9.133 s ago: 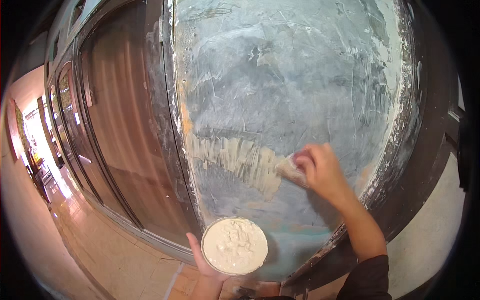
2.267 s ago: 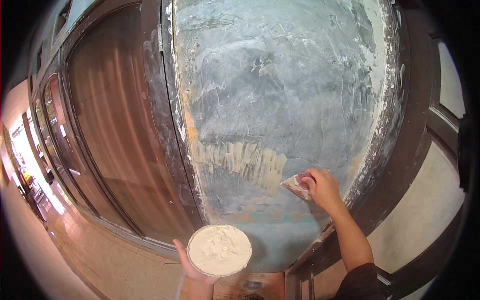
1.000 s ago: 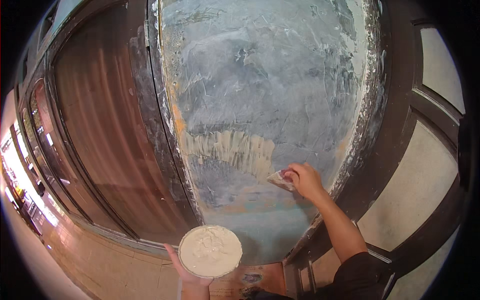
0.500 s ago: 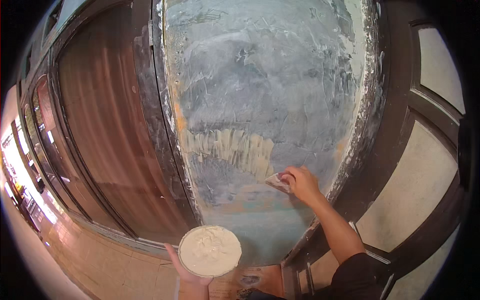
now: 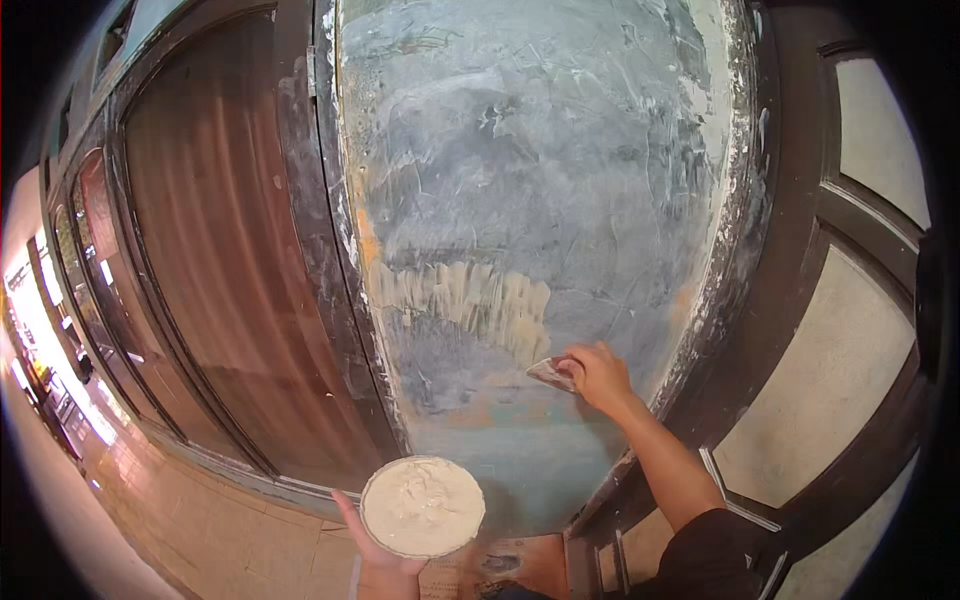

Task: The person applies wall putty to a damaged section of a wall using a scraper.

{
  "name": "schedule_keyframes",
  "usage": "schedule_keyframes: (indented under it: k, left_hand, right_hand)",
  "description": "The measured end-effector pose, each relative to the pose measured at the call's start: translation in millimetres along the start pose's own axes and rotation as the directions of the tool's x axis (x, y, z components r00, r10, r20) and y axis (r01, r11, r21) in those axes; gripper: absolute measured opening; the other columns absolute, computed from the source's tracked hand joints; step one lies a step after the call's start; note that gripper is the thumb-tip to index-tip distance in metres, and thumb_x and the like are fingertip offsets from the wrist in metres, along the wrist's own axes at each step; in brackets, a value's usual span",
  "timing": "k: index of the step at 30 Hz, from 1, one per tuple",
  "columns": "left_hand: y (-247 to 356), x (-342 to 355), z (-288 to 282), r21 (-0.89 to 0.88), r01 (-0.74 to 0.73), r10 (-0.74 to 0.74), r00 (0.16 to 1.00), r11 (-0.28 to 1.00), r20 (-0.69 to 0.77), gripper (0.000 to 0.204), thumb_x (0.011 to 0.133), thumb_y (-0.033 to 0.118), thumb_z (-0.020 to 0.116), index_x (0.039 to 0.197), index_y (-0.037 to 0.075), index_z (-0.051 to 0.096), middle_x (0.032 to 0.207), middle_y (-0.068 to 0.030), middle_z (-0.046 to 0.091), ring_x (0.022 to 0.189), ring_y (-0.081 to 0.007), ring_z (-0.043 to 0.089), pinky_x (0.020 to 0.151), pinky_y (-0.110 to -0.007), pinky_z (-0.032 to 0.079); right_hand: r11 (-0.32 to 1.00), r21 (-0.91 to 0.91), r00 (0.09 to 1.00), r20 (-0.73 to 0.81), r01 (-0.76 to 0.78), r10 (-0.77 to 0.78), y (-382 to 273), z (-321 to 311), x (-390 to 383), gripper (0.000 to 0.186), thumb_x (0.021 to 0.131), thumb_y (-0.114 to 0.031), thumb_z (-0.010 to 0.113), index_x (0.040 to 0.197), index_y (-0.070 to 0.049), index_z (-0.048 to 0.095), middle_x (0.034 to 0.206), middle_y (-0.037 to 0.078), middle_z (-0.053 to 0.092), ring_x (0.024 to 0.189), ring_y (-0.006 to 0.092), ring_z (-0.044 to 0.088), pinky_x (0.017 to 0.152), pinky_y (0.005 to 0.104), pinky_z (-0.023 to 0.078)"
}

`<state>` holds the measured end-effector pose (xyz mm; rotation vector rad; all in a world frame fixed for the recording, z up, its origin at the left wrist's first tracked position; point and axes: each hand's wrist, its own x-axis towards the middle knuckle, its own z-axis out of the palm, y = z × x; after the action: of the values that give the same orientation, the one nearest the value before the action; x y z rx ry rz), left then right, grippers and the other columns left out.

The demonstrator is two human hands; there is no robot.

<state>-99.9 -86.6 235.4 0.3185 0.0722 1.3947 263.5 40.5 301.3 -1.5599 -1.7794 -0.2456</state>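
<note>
My right hand (image 5: 598, 378) is closed round a putty knife (image 5: 553, 373), its blade held against or very near the grey-blue wall (image 5: 560, 200). Just above and left of the blade, a band of cream filler (image 5: 465, 298) streaks across the wall in ragged vertical strokes. Low in the view, my left hand (image 5: 372, 540) supports a round bowl (image 5: 366, 530) from beneath and from its left side, the thumb up along the rim. Thick cream putty (image 5: 422, 505) with a rough, swirled top fills the bowl. The fingers under the bowl are hidden.
Dark wooden frames with old paint flecks border the wall on both sides. A glazed brown panel (image 5: 215, 250) stands to the left, and a dark door with pale panels (image 5: 820, 330) to the right. Tiled floor (image 5: 235, 525) lies below, with printed cardboard (image 5: 525, 565) under the bowl.
My right hand and the putty knife have shifted slightly down and left on the wall. The bowl has dropped a little in the view, which has itself moved slightly.
</note>
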Motion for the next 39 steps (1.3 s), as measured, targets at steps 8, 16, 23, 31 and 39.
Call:
schedule_keyframes:
  k: [8,16,23,31,39]
  left_hand:
    - [3,4,-13,0.107,-0.022,0.033,0.994,0.994,-0.101,0.107,0.092,0.087,0.024,0.149,0.0,0.049,0.15,-0.021,0.053,0.132,-0.0432,0.055,0.108,-0.06,0.047]
    - [1,10,-18,0.087,0.001,0.004,0.999,0.996,-0.049,0.108,0.091,0.088,0.022,0.15,0.0,0.048,0.151,-0.0215,0.052,0.131,-0.0437,0.055,0.106,-0.059,0.049]
    - [-8,14,2,0.086,0.043,-0.044,0.999,0.995,0.014,0.109,0.092,0.088,0.021,0.15,0.0,0.047,0.151,-0.0219,0.052,0.132,-0.0431,0.055,0.107,-0.058,0.049]
    - [-32,23,10,0.068,0.142,-0.147,0.986,0.988,0.078,0.107,0.094,0.086,0.022,0.15,-0.002,0.045,0.153,-0.0231,0.049,0.135,-0.0402,0.053,0.11,-0.053,0.047]
    - [-38,27,2,-0.064,0.17,-0.157,0.973,0.983,0.166,0.106,0.094,0.085,0.023,0.153,-0.001,0.042,0.153,-0.0235,0.048,0.135,-0.0423,0.052,0.111,-0.057,0.046]
  right_hand:
    - [0.989,0.145,0.974,-0.223,-0.009,0.042,-12,-40,43,0.017,0.095,-0.026,0.068,0.102,-0.01,0.073,0.092,0.014,0.072,0.088,0.0381,0.063,0.077,0.0464,0.051]
    - [0.967,0.247,0.997,-0.055,0.061,-0.049,-6,-20,-6,0.014,0.091,-0.017,0.073,0.1,-0.007,0.074,0.089,0.01,0.073,0.087,0.0325,0.063,0.078,0.0415,0.051]
    - [0.833,0.535,0.921,0.381,-0.143,-0.086,-62,-72,-8,0.02,0.096,-0.018,0.073,0.11,-0.003,0.072,0.097,0.009,0.074,0.09,0.0165,0.066,0.08,0.0314,0.052]
    - [0.727,0.576,0.557,0.766,-0.374,-0.32,-63,-33,-1,0.037,0.105,-0.032,0.063,0.125,-0.002,0.066,0.105,0.002,0.072,0.092,0.0079,0.061,0.083,0.0276,0.051]
    - [0.923,0.328,0.626,0.768,-0.204,-0.135,-36,-23,4,0.037,0.1,-0.036,0.067,0.117,-0.003,0.071,0.093,0.011,0.075,0.084,0.0191,0.066,0.078,0.0358,0.053]
